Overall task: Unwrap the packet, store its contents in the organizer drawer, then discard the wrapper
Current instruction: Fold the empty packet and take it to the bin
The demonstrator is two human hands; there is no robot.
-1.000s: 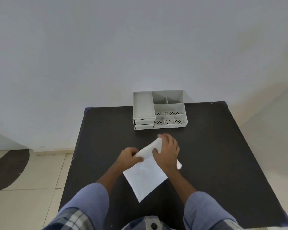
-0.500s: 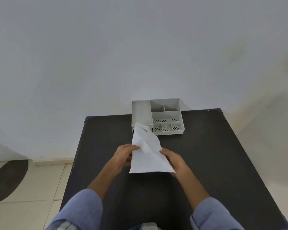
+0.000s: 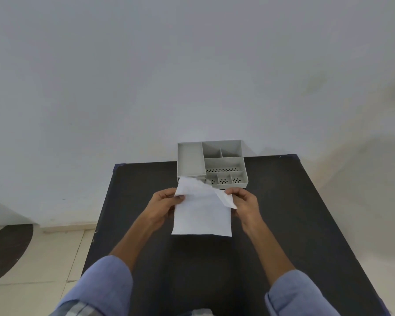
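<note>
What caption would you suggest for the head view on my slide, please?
Both hands, left hand and right hand, hold a white paper wrapper above a black table, before a grey organizer.

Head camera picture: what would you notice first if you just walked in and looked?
First, the white paper wrapper held up in the middle, over the black table, its top right corner folded over. The left hand pinches its left edge and the right hand pinches that folded corner. Behind it, at the table's far edge against the wall, sits a grey organizer with open compartments.
</note>
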